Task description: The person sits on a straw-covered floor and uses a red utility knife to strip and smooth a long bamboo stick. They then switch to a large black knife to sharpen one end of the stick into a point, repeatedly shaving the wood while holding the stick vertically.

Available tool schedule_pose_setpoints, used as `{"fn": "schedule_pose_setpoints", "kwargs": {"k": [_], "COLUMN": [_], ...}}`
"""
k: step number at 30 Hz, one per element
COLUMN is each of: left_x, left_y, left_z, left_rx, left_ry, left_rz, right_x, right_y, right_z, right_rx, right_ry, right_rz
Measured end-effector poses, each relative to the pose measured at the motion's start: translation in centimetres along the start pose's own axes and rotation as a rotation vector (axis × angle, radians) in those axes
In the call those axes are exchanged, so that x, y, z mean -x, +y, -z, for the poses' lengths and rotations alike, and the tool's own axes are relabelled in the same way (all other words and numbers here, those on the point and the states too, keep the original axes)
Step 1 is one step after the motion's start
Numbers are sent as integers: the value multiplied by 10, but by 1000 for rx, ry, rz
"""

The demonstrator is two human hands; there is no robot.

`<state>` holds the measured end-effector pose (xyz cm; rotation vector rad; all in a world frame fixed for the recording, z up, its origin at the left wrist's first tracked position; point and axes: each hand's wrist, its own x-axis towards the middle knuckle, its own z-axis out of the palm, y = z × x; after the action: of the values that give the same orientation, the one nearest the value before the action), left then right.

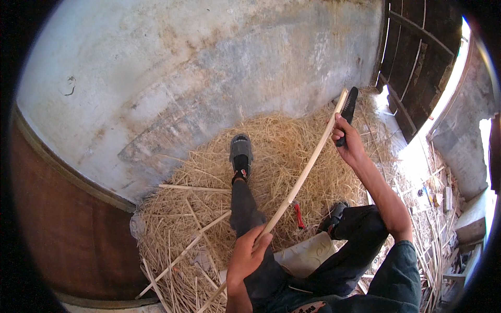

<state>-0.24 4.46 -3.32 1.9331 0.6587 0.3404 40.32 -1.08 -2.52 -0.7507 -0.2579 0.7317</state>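
Observation:
A long pale split-wood strip, perhaps bamboo (304, 175), runs slantwise from the lower left up to the right. My left hand (247, 254) is closed around its lower part, and the strip's tail continues below my wrist. Up at the right, my right hand (348, 138) grips a knife with a broad dark blade (349, 108), blade pointing up beside the strip's far end. The thumb of that hand lies against the strip. A notch or step shows in the strip about midway between my hands.
Loose straw and shavings (282, 141) cover the floor, with more strips (193, 245) at the left. A red-handled tool (298, 215) lies between my legs, near a pale block-like seat (308, 255). A stained wall (209, 68) rises ahead; a dark wooden door (417, 62) stands right.

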Motion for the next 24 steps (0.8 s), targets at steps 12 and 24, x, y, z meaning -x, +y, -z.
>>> {"fn": "schedule_pose_setpoints", "kwargs": {"k": [12, 24], "left_x": [23, 93], "left_y": [12, -81], "left_z": [38, 118], "left_rx": [-209, -131], "left_ry": [166, 47], "left_rz": [-59, 335], "right_x": [-20, -34], "right_y": [-37, -122], "right_z": [24, 88], "right_rx": [-162, -334], "right_ry": [39, 97], "right_rz": [167, 394]}}
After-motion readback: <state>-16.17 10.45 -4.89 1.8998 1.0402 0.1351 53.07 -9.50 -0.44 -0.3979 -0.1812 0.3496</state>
